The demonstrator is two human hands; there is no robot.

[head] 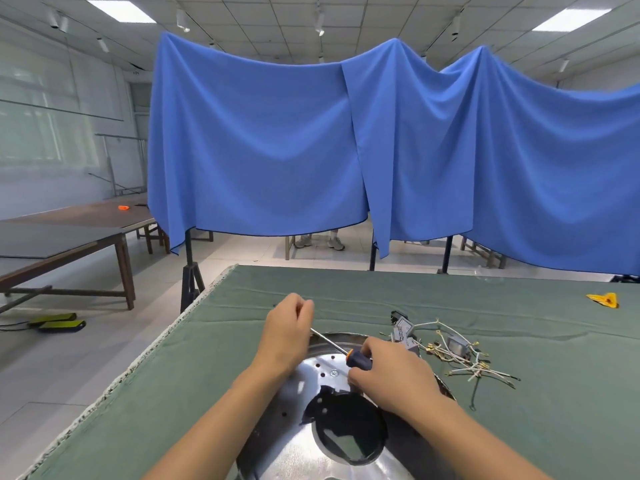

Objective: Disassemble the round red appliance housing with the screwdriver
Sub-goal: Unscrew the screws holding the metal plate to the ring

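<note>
Carefully: my right hand [391, 377] grips the screwdriver [356, 358]; left hand [285, 329] pinches its tip beyond the housing [311, 382]; seat it squarely.

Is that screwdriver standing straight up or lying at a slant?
Slanted. The screwdriver lies low across the shiny metal housing, its handle gripped by the right hand and its shaft running up-left to the left hand.
</note>
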